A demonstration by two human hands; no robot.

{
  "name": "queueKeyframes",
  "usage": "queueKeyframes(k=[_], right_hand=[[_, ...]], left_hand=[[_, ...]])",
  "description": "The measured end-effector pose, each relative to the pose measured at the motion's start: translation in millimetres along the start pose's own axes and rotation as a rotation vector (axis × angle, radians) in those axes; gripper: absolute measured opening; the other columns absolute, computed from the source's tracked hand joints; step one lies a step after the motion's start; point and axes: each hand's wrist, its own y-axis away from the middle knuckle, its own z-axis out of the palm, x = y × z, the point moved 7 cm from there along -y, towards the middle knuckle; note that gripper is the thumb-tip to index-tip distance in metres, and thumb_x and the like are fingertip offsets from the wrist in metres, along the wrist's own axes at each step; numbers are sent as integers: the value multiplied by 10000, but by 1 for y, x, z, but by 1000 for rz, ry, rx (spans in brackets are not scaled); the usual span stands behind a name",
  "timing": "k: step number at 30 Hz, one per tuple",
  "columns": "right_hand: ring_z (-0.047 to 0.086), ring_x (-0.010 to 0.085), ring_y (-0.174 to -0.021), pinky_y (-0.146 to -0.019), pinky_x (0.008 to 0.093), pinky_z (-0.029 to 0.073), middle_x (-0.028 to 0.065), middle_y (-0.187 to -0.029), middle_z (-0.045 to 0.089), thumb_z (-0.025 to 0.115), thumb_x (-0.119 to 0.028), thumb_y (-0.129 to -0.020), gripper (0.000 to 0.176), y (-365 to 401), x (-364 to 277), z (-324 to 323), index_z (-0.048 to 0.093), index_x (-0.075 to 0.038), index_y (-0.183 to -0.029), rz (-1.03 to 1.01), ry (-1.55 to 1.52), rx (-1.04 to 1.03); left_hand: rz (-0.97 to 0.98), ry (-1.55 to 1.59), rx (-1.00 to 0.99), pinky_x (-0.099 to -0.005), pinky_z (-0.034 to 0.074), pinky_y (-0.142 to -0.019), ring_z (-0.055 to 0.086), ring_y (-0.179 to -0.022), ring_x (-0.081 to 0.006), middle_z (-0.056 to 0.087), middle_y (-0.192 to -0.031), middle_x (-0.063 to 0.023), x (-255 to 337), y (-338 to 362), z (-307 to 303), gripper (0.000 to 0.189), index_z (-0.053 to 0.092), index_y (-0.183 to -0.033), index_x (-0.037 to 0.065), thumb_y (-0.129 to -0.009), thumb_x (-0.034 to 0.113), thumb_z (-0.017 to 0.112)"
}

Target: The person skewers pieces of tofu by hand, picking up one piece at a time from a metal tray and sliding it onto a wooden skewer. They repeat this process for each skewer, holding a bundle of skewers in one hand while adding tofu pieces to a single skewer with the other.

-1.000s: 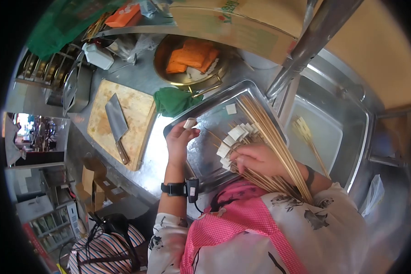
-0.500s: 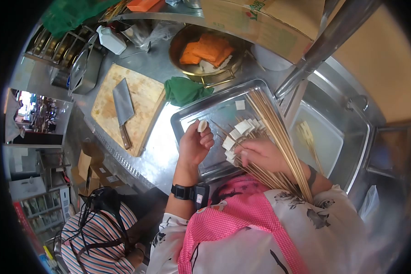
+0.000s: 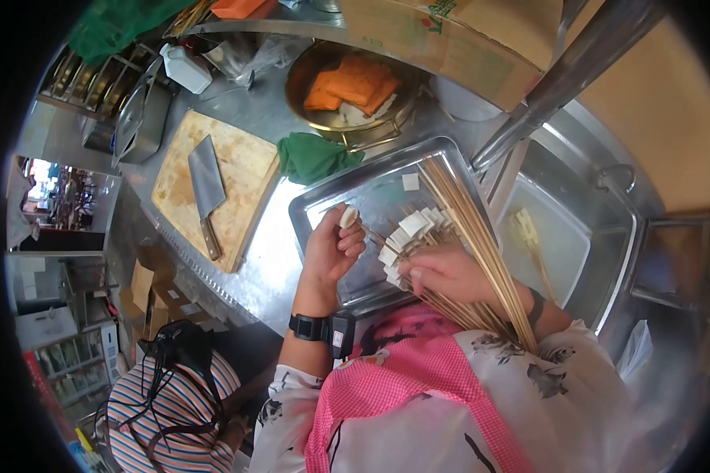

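Observation:
Pinched between the thumb and fingers of my left hand (image 3: 333,246) is a pale, oval slice of food (image 3: 349,217), held over the left part of a metal tray (image 3: 312,206). My right hand (image 3: 454,272) is closed on a thin bamboo skewer (image 3: 377,236), whose point reaches my left fingers. Beneath and beyond the right hand lie several skewers threaded with white blocks (image 3: 415,226). A thick row of bare bamboo sticks (image 3: 469,236) slants along the tray's right side. One loose white block (image 3: 410,182) rests near the tray's far edge.
Left stands a wooden cutting board (image 3: 248,169) bearing a cleaver (image 3: 206,177). A green cloth (image 3: 315,158) sits behind the tray, below a brass pan (image 3: 296,87) of orange slabs. The sink (image 3: 584,236) is right, a metal pole (image 3: 552,94) nearby. A person in stripes (image 3: 166,402) is lower left.
My right hand has shifted slightly left, and its skewer point now meets my left fingers. The left hand keeps hold of the slice. The whole view has moved a little.

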Motion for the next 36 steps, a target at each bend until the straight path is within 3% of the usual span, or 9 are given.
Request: queueKeyframes(k=[9,15,36], right_hand=[[602,221,-669,-641,331,462,75,-687,607,458,-145,-892,205,0,4,2,578,1,-971,6,19,-10],[608,214,-671,-653,327,464,71,-679,609,456,-142,-891,204,-1,5,3,579,0,-972,14,14,-16],[618,226,-682,-670,334,465,57,-678,633,423,-138,-906,198,1,8,3,571,-11,-941,88,-39,-7]], left_hand=[[76,-226,4,-183,239,-398,279,-457,-38,326,-597,52,13,0,1,204,519,-803,62,-910,234,501],[136,-520,107,-207,284,-425,328,-469,-45,382,-603,51,28,10,10,157,595,-864,39,-885,192,566],[56,-420,88,-214,282,-438,309,-493,-56,357,-613,49,-26,23,25,204,609,-912,13,-901,211,565]])
